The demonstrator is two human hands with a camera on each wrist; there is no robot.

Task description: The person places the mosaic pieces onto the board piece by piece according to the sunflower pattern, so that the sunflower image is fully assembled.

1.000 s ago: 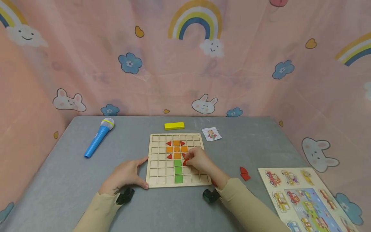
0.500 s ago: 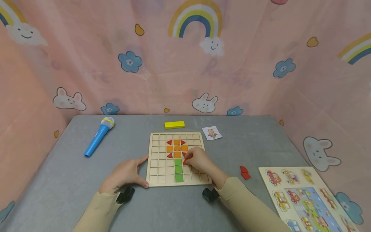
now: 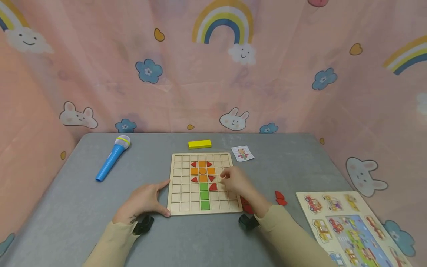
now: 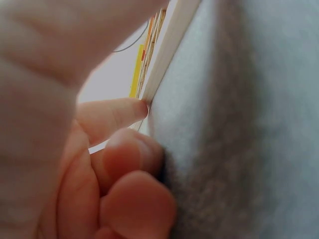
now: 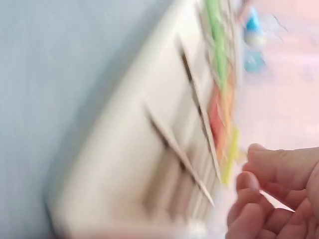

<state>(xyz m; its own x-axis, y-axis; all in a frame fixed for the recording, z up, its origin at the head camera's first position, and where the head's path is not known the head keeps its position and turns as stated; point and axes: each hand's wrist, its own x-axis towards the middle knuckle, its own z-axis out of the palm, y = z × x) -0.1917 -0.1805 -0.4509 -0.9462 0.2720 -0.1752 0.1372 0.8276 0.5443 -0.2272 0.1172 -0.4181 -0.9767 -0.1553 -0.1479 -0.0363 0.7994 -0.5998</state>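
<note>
A wooden grid board [image 3: 177,196] lies in front of me. On it are orange squares [image 3: 202,164] around an orange round piece [image 3: 202,171], red triangles [image 3: 211,178] at their corners, and a column of green squares [image 3: 204,187]. A red quarter-circle piece [image 3: 213,187] sits in a cell beside the top green one. My left hand [image 3: 143,200] rests at the board's left side, thumb and index finger touching its edge. Just above the right part of the grid hovers my right hand [image 3: 238,181], fingers loosely bent with nothing between them; the right wrist view is blurred.
Red pieces [image 3: 246,206] lie by the board's right edge, partly behind my right wrist, with more red pieces [image 3: 280,198] farther right. Beyond the board are a yellow block [image 3: 199,144] and a pattern card [image 3: 242,153]. A toy microphone [image 3: 113,157] and a picture puzzle [image 3: 310,213] flank it.
My right hand has let go of the red quarter-circle, which stays in its cell, and has moved a little to the right. The left hand holds its place.
</note>
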